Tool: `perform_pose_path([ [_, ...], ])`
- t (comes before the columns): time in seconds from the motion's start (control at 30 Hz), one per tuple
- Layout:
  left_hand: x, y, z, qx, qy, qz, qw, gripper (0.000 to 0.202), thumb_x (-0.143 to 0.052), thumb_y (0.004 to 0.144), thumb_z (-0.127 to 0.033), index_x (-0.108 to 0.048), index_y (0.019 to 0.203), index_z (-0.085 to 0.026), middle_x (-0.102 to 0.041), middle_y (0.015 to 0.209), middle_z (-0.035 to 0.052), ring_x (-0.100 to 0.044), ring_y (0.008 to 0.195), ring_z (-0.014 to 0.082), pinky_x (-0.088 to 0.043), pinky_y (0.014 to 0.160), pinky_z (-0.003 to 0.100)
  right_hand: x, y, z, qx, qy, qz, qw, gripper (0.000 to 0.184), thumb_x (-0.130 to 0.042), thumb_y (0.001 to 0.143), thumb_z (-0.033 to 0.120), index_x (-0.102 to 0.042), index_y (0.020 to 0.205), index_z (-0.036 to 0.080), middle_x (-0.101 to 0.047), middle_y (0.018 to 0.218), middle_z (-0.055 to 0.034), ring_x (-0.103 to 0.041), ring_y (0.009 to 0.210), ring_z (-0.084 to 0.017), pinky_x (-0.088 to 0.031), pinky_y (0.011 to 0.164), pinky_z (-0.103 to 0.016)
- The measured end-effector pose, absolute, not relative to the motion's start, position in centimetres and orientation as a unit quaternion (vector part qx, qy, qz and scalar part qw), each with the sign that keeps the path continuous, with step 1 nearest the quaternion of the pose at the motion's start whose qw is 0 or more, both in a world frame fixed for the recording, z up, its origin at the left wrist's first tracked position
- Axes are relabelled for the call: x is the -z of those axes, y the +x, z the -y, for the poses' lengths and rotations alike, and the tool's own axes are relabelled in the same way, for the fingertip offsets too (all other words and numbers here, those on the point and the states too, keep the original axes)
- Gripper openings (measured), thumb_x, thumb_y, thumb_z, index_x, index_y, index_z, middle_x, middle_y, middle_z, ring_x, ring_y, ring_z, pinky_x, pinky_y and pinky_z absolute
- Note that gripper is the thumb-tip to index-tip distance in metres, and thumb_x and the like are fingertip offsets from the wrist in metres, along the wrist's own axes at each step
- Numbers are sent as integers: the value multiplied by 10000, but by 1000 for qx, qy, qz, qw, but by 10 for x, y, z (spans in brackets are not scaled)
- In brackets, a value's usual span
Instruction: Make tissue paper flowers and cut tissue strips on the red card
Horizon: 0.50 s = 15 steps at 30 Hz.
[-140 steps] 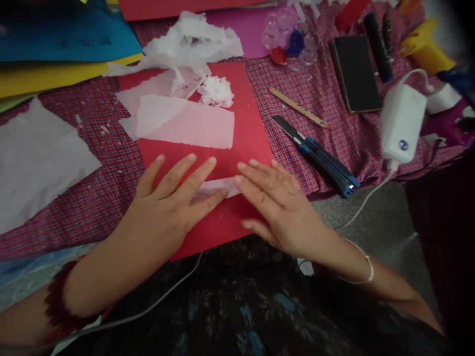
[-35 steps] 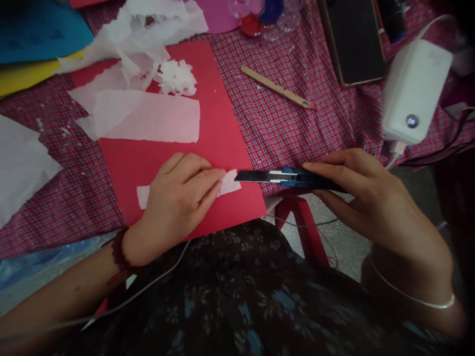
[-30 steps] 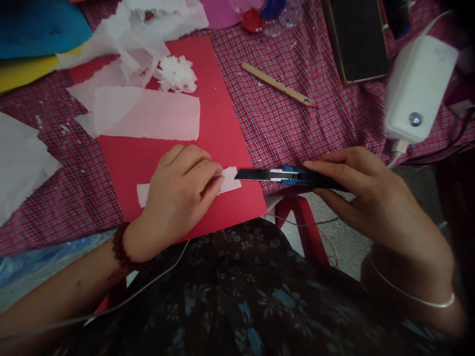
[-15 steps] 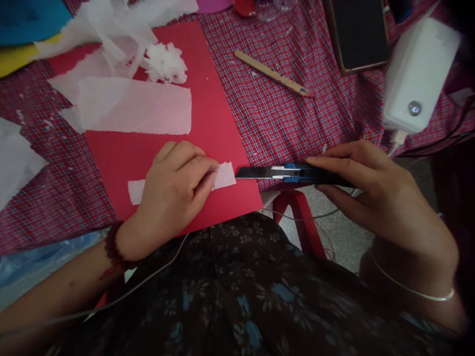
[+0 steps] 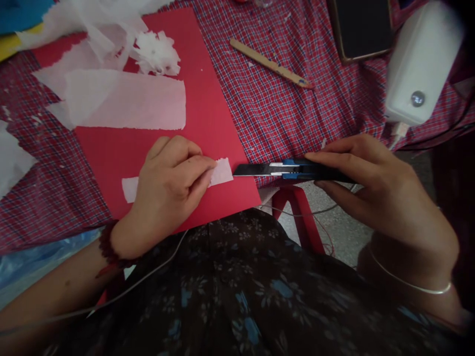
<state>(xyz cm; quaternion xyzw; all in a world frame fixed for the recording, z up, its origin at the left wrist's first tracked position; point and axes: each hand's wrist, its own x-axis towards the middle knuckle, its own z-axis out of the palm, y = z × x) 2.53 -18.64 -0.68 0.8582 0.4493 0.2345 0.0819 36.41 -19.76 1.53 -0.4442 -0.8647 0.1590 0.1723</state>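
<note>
My left hand (image 5: 168, 180) is closed over a narrow white paper strip (image 5: 222, 172), pinching it against a red sheet (image 5: 211, 118). Both ends of the strip show on either side of the hand; its middle is hidden. In my right hand (image 5: 378, 190) is a black and blue utility knife (image 5: 297, 169), its blade out and pointing left. The blade's tip lies at the strip's right end, over the edge of the red sheet. Higher on the sheet lie a larger white paper piece (image 5: 128, 99) and a fringed white paper flower (image 5: 158, 53).
A pencil-like wooden stick (image 5: 270, 64) lies on the checked tablecloth (image 5: 218, 44). At the right are a phone (image 5: 363, 27) and a white device (image 5: 423, 64) with a cable. More white paper (image 5: 15, 158) lies at the left. A red stool leg (image 5: 304, 222) stands below the table edge.
The view has shifted slightly, so the table items appear a little higher and mostly farther left. Both hands keep nearly the same pose, with the blade tip still at the strip's end.
</note>
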Motion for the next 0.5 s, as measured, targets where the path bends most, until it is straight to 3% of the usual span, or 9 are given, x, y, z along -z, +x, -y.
perform_pose_path([
  [0.5,7,26,186,-230,863,-443,75,111,-612,986,-171,-698,974,-239,-666,941,60,-615,879,247,-492,787,436,-17,365,199,-158,-456,858,175,378,-677,955,219,-698,1325,145,-668,1146,-147,-672,1021,-255,-566,875,-390],
])
